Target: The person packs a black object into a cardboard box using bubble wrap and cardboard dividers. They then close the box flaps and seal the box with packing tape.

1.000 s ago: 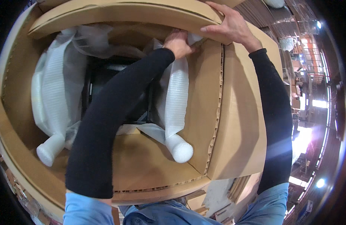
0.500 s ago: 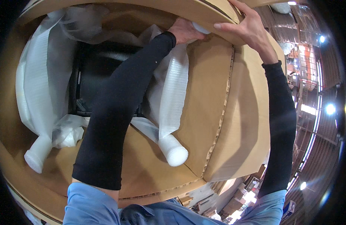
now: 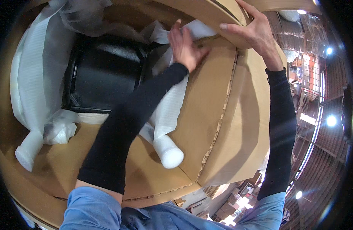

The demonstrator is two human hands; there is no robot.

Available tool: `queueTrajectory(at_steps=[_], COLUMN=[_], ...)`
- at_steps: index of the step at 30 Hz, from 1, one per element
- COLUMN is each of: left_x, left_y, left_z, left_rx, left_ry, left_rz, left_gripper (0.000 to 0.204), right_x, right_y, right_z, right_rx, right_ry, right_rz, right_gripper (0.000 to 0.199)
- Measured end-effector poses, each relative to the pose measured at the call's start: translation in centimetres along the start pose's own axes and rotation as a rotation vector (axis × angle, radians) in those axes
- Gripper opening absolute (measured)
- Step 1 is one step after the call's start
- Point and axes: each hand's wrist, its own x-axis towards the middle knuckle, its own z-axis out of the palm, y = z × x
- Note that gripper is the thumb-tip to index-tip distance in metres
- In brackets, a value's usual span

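Inside a large brown cardboard box [image 3: 157, 188] lies a black rectangular item [image 3: 103, 76] with raised edges; I cannot make out its kind. White foam sheeting [image 3: 31, 80] is wrapped along its left side, and another foam wrap [image 3: 169, 111] lines its right side, each ending in a rolled tip. My left hand [image 3: 186, 48] is open, fingers spread, over the top of the right-hand foam and beside the box's inner wall. With thumb on one face and fingers over the edge, my right hand [image 3: 257, 36] grips the box flap [image 3: 218, 17] at the upper right.
A folded-out cardboard side panel [image 3: 241, 115] stands between my arms. Crumpled clear wrap [image 3: 61, 130] sits at the item's lower left corner. Beyond the box, a warehouse area shows stacked cartons [image 3: 226, 209], wrapped goods [image 3: 310, 30] and ceiling lights [image 3: 331, 120].
My left hand has drawn back from the far corner toward me, and its fingers have spread off the white foam there. My right hand keeps its grip on the flap.
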Motion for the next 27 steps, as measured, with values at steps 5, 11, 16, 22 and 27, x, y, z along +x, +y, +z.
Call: queueTrajectory(at_steps=[5,11,16,22,27], left_x=[-5.8,-5.1,-4.6,3.6,6.9], left_y=[5.5,5.5,2.2,-2.1,-3.5], left_z=[-0.8,-1.1,-2.5,-0.3,1.9], left_rx=[-0.492,-0.438,-0.413,-0.177,-0.108], left_ry=[-0.332,-0.436,-0.383,-0.311,-0.565], left_rz=[0.021,0.118,0.098,-0.110,0.066], left_gripper=[0.027,0.013,0.020,0.066,0.069], right_x=[1.1,0.6,0.8,1.6,2.8], right_y=[0.0,1.2,2.4,-0.3,5.3], right_z=[0.8,4.7,4.9,3.3,4.3], right_rx=[0.045,0.196,0.240,0.363,0.085], right_ry=[-0.021,-0.034,-0.045,-0.257,-0.172], right_rz=[-0.043,0.039,0.022,0.059,-0.092], right_gripper=[0.095,0.097,0.097,0.092,0.094])
